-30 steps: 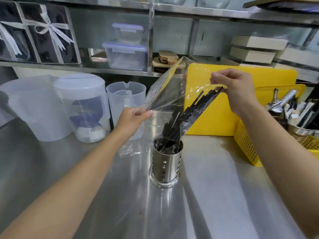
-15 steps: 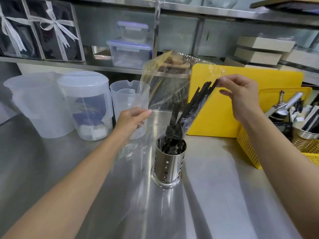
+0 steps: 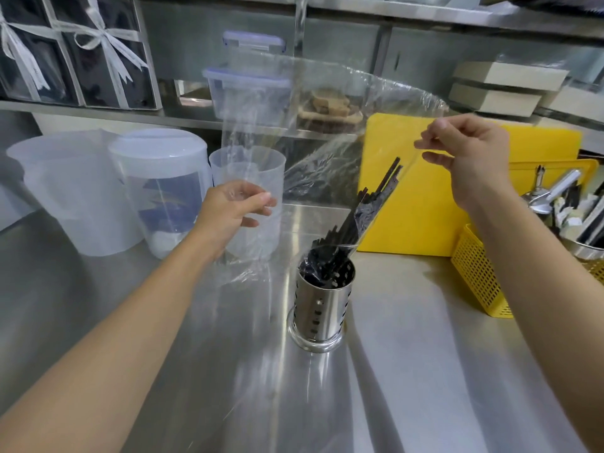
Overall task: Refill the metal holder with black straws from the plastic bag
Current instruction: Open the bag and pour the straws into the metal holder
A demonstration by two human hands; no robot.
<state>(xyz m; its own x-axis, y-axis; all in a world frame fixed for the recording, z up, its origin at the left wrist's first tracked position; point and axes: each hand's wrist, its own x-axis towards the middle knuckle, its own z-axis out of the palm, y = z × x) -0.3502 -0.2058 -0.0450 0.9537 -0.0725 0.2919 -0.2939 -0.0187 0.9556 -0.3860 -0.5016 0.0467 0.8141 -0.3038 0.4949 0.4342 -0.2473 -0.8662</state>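
Note:
A perforated metal holder (image 3: 322, 305) stands upright on the steel counter, at the centre. Black straws (image 3: 366, 210) lean out of it up and to the right, their lower ends inside the holder. A clear plastic bag (image 3: 327, 125) is stretched wide above the holder, and its lower part still wraps the straws. My left hand (image 3: 233, 210) pinches the bag's left edge, left of the holder. My right hand (image 3: 467, 155) pinches the bag's right edge, above and right of the straw tips.
Three translucent plastic jugs (image 3: 157, 188) stand at the left rear. A yellow cutting board (image 3: 421, 191) leans behind the holder. A yellow basket (image 3: 480, 276) with utensils sits at the right edge. Shelves with lidded containers (image 3: 248, 89) and boxes run along the back.
The bag has been pulled up and spread wider between both hands. The straws have slid lower into the holder, and my right hand no longer touches their tips.

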